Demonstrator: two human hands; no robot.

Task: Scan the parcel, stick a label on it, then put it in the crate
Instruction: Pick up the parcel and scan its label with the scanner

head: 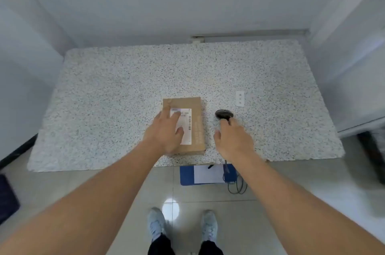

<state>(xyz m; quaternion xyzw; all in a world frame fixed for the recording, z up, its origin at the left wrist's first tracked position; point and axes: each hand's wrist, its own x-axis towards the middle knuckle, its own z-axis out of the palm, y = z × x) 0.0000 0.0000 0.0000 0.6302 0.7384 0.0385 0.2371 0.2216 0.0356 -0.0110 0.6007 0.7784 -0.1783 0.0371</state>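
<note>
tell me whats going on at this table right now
A person stands at a speckled table. Their left hand lies flat on a cardboard parcel, partly covering its white barcode label. Their right hand grips a black scanner just to the right of the parcel, with its cable hanging down off the table's near edge. A small white sticker lies further back on the table. No crate is clearly in view.

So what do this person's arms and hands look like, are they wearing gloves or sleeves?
No gloves and no sleeves in view: the left hand and right hand are bare, and both forearms are uncovered right to the picture's edge. No watch, ring or wristband shows. Lower down, dark trousers and pale grey trainers.
</note>
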